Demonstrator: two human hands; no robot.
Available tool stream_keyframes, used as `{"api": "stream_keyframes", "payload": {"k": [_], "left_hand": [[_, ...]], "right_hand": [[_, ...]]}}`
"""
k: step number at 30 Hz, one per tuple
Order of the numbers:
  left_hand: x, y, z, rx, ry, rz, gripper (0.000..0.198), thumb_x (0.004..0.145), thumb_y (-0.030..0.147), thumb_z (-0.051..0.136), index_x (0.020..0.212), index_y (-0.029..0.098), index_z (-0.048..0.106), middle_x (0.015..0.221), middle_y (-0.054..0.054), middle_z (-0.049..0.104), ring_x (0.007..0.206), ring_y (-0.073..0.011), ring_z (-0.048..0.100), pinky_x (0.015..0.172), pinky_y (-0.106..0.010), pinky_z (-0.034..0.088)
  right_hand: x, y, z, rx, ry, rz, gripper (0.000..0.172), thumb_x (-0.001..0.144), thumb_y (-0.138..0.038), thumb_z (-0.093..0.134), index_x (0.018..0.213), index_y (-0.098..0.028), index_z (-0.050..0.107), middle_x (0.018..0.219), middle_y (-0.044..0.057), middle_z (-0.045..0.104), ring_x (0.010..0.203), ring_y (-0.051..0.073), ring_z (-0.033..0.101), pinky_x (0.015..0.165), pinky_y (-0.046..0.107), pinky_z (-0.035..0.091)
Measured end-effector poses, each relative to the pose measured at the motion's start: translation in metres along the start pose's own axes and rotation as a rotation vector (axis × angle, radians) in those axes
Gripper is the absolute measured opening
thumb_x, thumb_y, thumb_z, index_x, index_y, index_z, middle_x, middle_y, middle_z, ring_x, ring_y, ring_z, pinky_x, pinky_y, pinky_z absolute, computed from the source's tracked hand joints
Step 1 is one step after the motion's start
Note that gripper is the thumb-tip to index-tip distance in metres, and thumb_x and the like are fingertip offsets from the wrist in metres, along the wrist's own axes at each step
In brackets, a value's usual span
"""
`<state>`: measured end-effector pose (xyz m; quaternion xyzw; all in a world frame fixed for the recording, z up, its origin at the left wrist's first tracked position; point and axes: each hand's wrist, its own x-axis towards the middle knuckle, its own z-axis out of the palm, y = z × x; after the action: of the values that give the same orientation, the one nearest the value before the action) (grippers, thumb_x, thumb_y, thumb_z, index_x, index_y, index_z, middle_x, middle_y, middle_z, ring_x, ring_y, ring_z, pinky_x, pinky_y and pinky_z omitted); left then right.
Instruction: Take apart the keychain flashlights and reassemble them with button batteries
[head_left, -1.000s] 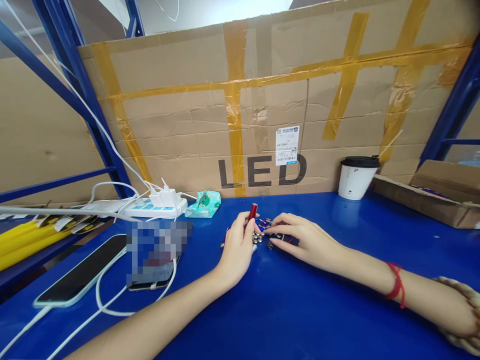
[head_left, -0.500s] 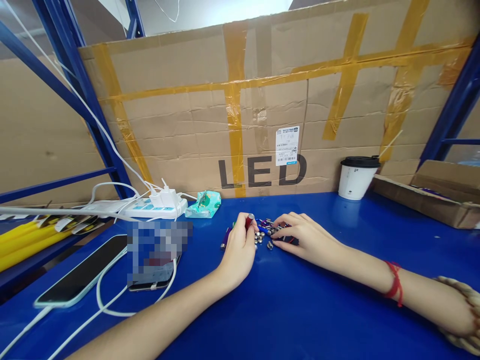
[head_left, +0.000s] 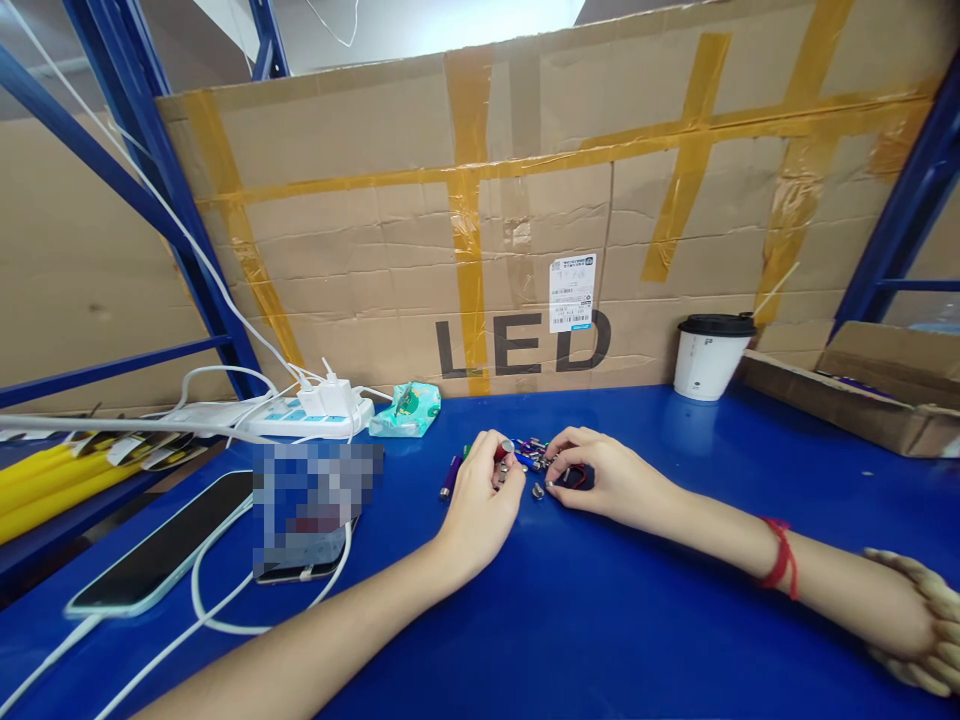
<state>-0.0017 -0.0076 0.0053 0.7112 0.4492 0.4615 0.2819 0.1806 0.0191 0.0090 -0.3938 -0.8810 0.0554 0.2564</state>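
Nearest, takes in a glossy blue desk (head_left: 570, 620). Just above it, grasps a red tube (head_left: 500, 453) in the left hand (head_left: 484, 500); curls the right hand (head_left: 615, 475) beside small metal parts (head_left: 538, 491), cannot tell whether gripping any. Farther back, finds a lidded white cup (head_left: 703, 365), then taped cardboard (head_left: 345, 260) lettered LED between blue posts (head_left: 904, 200).

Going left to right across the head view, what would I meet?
Dark-screened, mint-cased phone, crinkled turquoise plastic packet, bare left hand holding a shiny red cylinder, bare right hand, black-lidded white paper cup, open brown cardboard box.
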Motion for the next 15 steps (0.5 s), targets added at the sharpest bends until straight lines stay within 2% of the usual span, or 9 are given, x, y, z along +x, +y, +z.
{"api": "stream_keyframes", "payload": {"k": [3, 8, 12, 15], "left_hand": [[0.000, 0.001, 0.000, 0.018, 0.014, 0.060, 0.016, 0.082, 0.017, 0.041, 0.068, 0.019, 0.034, 0.071, 0.003, 0.040, 0.061, -0.0117, 0.038, 0.057, -0.022, 0.033], [-0.002, 0.001, 0.000, 0.144, 0.020, 0.158, 0.018, 0.080, 0.014, 0.043, 0.064, 0.019, 0.034, 0.069, 0.003, 0.038, 0.061, -0.0116, 0.039, 0.056, -0.022, 0.030], [-0.004, 0.001, 0.000, 0.249, -0.035, 0.137, 0.019, 0.078, 0.012, 0.044, 0.063, 0.019, 0.034, 0.061, 0.005, 0.040, 0.055, -0.0111, 0.038, 0.053, -0.022, 0.027], [-0.006, 0.002, 0.000, 0.350, -0.072, 0.107, 0.019, 0.077, 0.013, 0.045, 0.062, 0.019, 0.034, 0.054, 0.006, 0.040, 0.049, -0.0109, 0.033, 0.050, -0.022, 0.023]], "right_hand": [[0.000, -0.001, 0.000, -0.015, 0.019, -0.048, 0.008, 0.076, -0.016, 0.063, 0.077, -0.020, 0.070, 0.096, 0.005, 0.061, 0.090, 0.021, 0.058, 0.077, 0.032, 0.048], [-0.003, -0.008, -0.002, 0.092, 0.311, -0.165, 0.012, 0.085, -0.023, 0.056, 0.084, -0.020, 0.067, 0.089, 0.005, 0.062, 0.080, 0.017, 0.060, 0.073, 0.030, 0.050], [-0.008, -0.021, -0.004, 0.194, 0.418, -0.241, 0.012, 0.087, -0.023, 0.055, 0.091, -0.019, 0.066, 0.089, 0.004, 0.064, 0.068, 0.014, 0.060, 0.058, 0.023, 0.051], [-0.011, -0.029, -0.004, 0.167, 0.463, -0.324, 0.012, 0.088, -0.022, 0.055, 0.093, -0.021, 0.066, 0.088, 0.003, 0.067, 0.075, 0.015, 0.063, 0.061, 0.023, 0.053]]}}
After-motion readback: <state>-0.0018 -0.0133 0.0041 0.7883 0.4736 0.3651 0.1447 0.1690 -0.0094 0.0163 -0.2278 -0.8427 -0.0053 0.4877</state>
